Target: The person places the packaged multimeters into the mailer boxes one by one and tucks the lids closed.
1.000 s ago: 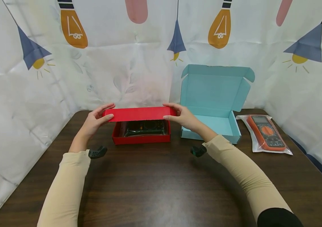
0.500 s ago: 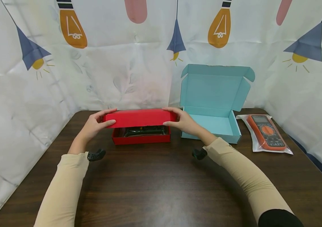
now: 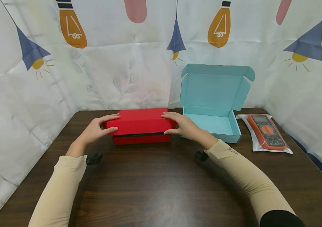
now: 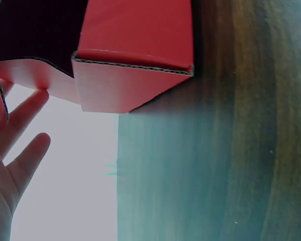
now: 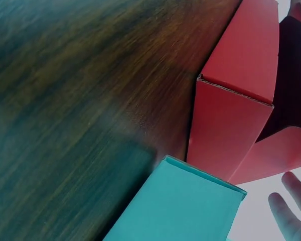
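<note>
A red cardboard box [image 3: 141,139] stands on the table, its hinged lid [image 3: 141,121] lowered almost to the front wall. Only a thin dark gap shows below the lid's front flap; the inside is hidden in the head view. My left hand [image 3: 94,130] holds the lid's left end, thumb on the front flap and fingers over the top. At the other end my right hand [image 3: 185,126] grips it the same way. Both wrist views show the box's side walls [image 4: 135,30] and its dark opening, with fingertips [image 5: 281,208] by the lid's side flap.
To the right, a light blue box [image 3: 216,88] stands with its lid raised, close beside the red one. Farther right lies an orange multimeter [image 3: 267,131] in a clear plastic bag. A patterned white cloth [image 3: 149,63] hangs behind the dark wooden table [image 3: 155,189].
Both hands have swung the red lid down toward the front wall. The dark, plastic-wrapped item inside the box has gone out of sight beneath it.
</note>
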`<state>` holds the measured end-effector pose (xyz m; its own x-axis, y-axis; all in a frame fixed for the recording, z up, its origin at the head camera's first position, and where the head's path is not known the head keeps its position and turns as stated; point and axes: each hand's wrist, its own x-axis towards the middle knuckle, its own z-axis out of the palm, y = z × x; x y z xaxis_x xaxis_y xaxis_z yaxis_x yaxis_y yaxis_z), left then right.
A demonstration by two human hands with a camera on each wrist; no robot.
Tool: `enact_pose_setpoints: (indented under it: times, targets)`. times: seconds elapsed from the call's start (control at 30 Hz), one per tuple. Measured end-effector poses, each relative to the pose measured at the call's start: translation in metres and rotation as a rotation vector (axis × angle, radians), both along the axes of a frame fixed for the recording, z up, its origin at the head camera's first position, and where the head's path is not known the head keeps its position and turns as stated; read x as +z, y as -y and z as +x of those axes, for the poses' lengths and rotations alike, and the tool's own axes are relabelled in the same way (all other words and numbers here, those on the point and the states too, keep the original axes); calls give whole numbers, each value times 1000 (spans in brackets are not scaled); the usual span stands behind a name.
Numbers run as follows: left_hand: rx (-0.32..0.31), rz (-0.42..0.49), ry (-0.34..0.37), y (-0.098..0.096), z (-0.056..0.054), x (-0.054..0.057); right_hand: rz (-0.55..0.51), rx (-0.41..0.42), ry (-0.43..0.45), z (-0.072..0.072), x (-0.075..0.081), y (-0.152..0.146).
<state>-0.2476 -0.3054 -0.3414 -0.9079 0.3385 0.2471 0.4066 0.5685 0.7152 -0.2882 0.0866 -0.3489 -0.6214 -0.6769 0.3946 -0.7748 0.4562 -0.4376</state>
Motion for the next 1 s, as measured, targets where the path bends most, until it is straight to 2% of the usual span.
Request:
enact_pose_setpoints:
  times: [0.27,0.6,0.8,1.0]
  targets:
    - [37,-138,-78,-4,1,-8,54,18,-29,4,-1,-1]
    - [11,-207,-150,-2,2,-16,172,-26,-86,12,-2,9]
    - [-13,-281,-182,-3,2,-19,209,-60,-49,18,-3,12]
    - [-20,-357,-176,-6,1,-20,228,-67,-16,21,-5,12]
